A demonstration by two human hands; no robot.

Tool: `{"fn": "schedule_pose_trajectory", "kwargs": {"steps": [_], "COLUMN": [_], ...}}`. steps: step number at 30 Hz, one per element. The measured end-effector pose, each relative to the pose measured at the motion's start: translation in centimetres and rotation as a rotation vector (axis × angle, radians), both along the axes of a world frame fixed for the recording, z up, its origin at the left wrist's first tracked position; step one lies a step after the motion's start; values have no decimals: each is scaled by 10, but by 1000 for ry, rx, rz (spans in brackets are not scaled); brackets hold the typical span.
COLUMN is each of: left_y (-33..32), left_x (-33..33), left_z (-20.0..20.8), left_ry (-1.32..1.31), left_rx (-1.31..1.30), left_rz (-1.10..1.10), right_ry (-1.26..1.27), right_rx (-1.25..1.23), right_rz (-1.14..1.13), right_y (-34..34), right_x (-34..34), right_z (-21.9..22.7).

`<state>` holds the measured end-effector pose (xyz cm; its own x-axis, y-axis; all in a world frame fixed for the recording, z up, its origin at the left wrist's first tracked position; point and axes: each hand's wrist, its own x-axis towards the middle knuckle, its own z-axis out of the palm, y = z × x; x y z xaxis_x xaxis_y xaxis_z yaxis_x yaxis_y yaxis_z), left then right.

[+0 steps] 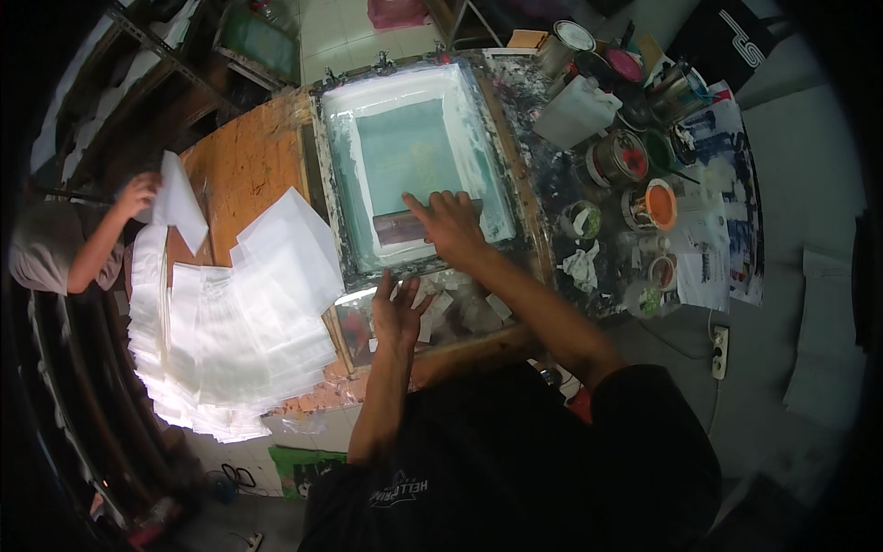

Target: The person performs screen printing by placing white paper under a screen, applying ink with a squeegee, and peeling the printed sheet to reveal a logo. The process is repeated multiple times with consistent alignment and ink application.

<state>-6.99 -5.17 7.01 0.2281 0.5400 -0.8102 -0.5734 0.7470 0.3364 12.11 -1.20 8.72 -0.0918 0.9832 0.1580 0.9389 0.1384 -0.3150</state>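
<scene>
A screen printing frame (343,184) lies flat on the table, with a greenish mesh (405,152) bordered in white. My right hand (451,225) is closed on a brown squeegee (400,228) that rests across the near part of the mesh. The index finger stretches along the squeegee's top, and the hand covers much of its right part. Just below the frame's near edge is my left hand (398,313), its fingers apart and nothing in it. What lies beneath the frame is hidden.
Left of the frame, many white sheets (248,322) lie fanned over a wooden board (248,156). At the far left, a co-worker's hand (140,193) holds a white sheet (179,207). Paint cans (621,156), a white jug (577,112) and an orange ink tub (659,202) crowd the right side.
</scene>
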Motion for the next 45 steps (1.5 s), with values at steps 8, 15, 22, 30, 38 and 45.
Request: {"fn": "schedule_pose_trajectory", "kwargs": {"steps": [8, 15, 22, 30, 38, 45], "left_y": [7, -1, 15, 6, 36, 204], "left_x": [2, -5, 9, 2, -3, 33], "left_z": [-16, -40, -9, -11, 102, 20], "left_ry": [-14, 41, 63, 40, -156, 530], "left_rx": [-60, 92, -108, -144, 367, 800], "left_rz": [33, -116, 29, 96, 26, -45], "right_ry": [-17, -34, -156, 54, -110, -74], "right_rx": [96, 150, 214, -101, 259, 450], "right_rz": [38, -8, -85, 85, 34, 47], "right_y": [7, 78, 213, 81, 3, 114], "right_x": [2, 21, 73, 42, 1, 43], "right_z": [-25, -44, -47, -7, 120, 230]}}
